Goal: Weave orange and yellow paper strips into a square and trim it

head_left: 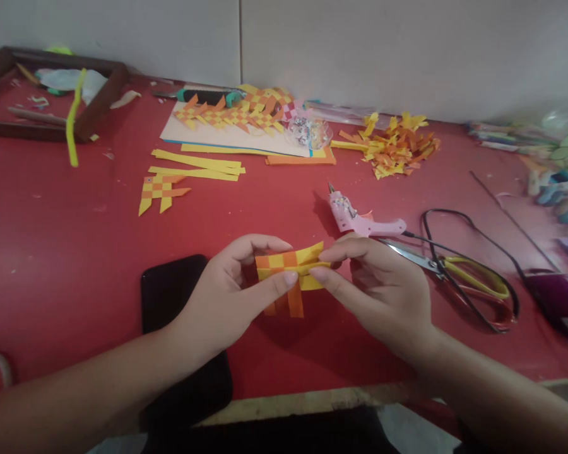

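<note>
Both hands hold a small woven piece of orange and yellow paper strips (289, 268) just above the red table (76, 252), near its front edge. My left hand (234, 293) pinches its left side between thumb and fingers. My right hand (376, 287) pinches the yellow strip ends on its right side. Orange strip ends hang down below the weave.
A black phone (170, 296) lies under my left wrist. A pink glue gun (360, 221) and yellow-handled scissors (459, 271) lie to the right. Further back are a finished woven piece (161, 191), yellow strips (199, 165), several woven pieces on white card (236, 116), a heap of paper scraps (395, 148) and a wooden frame (52, 94).
</note>
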A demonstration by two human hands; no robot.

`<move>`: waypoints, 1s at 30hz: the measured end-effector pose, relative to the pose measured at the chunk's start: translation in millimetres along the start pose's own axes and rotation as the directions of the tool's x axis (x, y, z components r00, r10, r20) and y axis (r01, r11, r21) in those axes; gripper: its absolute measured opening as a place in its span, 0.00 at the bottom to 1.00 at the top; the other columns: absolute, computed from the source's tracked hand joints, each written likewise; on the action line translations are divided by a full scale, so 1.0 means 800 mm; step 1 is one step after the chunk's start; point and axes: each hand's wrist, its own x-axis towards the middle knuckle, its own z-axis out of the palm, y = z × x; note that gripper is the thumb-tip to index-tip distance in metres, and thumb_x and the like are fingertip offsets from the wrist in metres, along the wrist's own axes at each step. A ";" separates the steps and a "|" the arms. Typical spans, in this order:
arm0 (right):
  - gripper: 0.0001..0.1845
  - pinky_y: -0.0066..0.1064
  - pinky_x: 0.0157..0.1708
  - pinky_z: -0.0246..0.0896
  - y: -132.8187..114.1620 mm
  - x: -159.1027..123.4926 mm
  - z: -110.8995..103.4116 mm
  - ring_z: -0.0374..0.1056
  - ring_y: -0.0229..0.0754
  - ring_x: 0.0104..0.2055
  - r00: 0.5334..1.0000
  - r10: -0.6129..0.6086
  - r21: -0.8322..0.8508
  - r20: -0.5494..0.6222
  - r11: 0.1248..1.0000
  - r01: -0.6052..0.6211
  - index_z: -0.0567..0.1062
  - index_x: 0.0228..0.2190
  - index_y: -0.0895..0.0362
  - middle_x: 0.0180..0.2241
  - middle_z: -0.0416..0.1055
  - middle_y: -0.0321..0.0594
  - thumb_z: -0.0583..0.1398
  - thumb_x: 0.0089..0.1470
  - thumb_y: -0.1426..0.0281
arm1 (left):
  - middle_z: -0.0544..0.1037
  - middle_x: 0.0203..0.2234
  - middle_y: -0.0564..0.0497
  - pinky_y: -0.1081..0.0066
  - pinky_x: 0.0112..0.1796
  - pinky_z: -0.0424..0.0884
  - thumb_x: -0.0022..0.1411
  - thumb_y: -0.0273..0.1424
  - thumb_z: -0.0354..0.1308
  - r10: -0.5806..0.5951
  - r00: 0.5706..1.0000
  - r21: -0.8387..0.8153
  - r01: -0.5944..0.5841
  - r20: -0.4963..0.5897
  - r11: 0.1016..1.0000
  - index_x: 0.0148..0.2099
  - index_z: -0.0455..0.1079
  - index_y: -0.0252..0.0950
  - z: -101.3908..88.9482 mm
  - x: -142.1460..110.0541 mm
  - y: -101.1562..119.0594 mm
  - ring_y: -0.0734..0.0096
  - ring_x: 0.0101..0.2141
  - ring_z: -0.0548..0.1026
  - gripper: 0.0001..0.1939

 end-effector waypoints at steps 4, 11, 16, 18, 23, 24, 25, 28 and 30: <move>0.15 0.30 0.34 0.68 0.002 0.006 0.001 0.68 0.36 0.33 0.993 0.119 0.151 -0.004 0.982 -0.117 0.71 0.37 0.52 0.33 0.71 0.35 0.70 0.49 0.68 | 0.80 0.33 0.58 0.82 0.34 0.73 0.58 0.33 0.68 0.011 1.000 -0.031 -0.010 0.018 0.999 0.44 0.73 0.43 -0.001 0.003 -0.002 0.80 0.33 0.76 0.12; 0.17 0.24 0.24 0.65 -0.002 0.010 0.001 0.68 0.33 0.25 0.951 0.286 0.303 0.116 0.902 -0.308 0.65 0.36 0.52 0.26 0.71 0.30 0.68 0.52 0.65 | 0.81 0.34 0.56 0.82 0.34 0.73 0.57 0.34 0.69 -0.003 1.000 0.011 0.003 -0.002 1.000 0.46 0.73 0.42 -0.001 0.004 -0.003 0.79 0.34 0.77 0.15; 0.16 0.23 0.23 0.65 -0.004 0.010 0.002 0.68 0.32 0.24 0.961 0.267 0.282 0.072 0.919 -0.276 0.65 0.35 0.53 0.25 0.70 0.29 0.68 0.51 0.66 | 0.81 0.37 0.54 0.77 0.38 0.74 0.55 0.35 0.71 -0.010 1.000 0.023 0.010 -0.006 1.000 0.47 0.72 0.41 0.000 0.003 0.001 0.74 0.38 0.78 0.18; 0.16 0.23 0.22 0.65 -0.004 0.010 0.002 0.67 0.32 0.23 0.961 0.266 0.281 0.075 0.919 -0.276 0.66 0.35 0.53 0.25 0.69 0.29 0.68 0.51 0.67 | 0.81 0.36 0.53 0.76 0.37 0.74 0.55 0.36 0.71 -0.018 1.000 0.041 0.019 -0.024 0.999 0.47 0.72 0.40 -0.001 0.003 0.000 0.73 0.37 0.78 0.19; 0.16 0.21 0.22 0.64 -0.005 0.009 0.001 0.67 0.31 0.23 0.966 0.249 0.282 0.074 0.923 -0.260 0.67 0.35 0.53 0.25 0.69 0.29 0.69 0.49 0.70 | 0.80 0.31 0.54 0.79 0.29 0.72 0.55 0.37 0.70 -0.038 0.997 0.071 0.042 -0.064 0.997 0.43 0.71 0.40 -0.001 0.002 0.002 0.75 0.30 0.76 0.16; 0.16 0.20 0.22 0.64 -0.005 0.009 0.001 0.68 0.31 0.23 0.967 0.244 0.284 0.073 0.924 -0.255 0.67 0.35 0.53 0.25 0.70 0.28 0.69 0.49 0.71 | 0.79 0.30 0.55 0.79 0.27 0.71 0.55 0.37 0.70 -0.039 0.997 0.066 0.043 -0.067 0.997 0.42 0.71 0.39 -0.001 0.001 0.003 0.77 0.28 0.75 0.15; 0.16 0.20 0.22 0.64 -0.006 0.008 0.001 0.68 0.31 0.23 0.968 0.238 0.287 0.072 0.925 -0.249 0.67 0.35 0.53 0.24 0.70 0.28 0.69 0.49 0.71 | 0.78 0.29 0.56 0.80 0.26 0.70 0.55 0.36 0.70 -0.040 0.997 0.060 0.044 -0.068 0.997 0.41 0.70 0.39 -0.001 0.001 0.004 0.78 0.27 0.74 0.15; 0.16 0.21 0.21 0.63 -0.007 0.008 0.002 0.68 0.31 0.23 0.971 0.228 0.289 0.075 0.927 -0.240 0.67 0.34 0.53 0.24 0.70 0.28 0.70 0.49 0.71 | 0.75 0.26 0.58 0.81 0.23 0.68 0.56 0.34 0.69 -0.046 0.996 0.042 0.049 -0.073 0.998 0.39 0.67 0.38 0.002 0.000 0.008 0.81 0.23 0.71 0.14; 0.17 0.21 0.20 0.63 -0.007 0.008 0.002 0.68 0.31 0.22 0.971 0.227 0.284 0.075 0.928 -0.239 0.67 0.34 0.53 0.24 0.70 0.28 0.70 0.48 0.69 | 0.74 0.26 0.58 0.82 0.23 0.67 0.57 0.33 0.69 -0.054 0.996 0.036 0.056 -0.073 0.998 0.38 0.66 0.38 0.003 0.001 0.008 0.81 0.22 0.70 0.13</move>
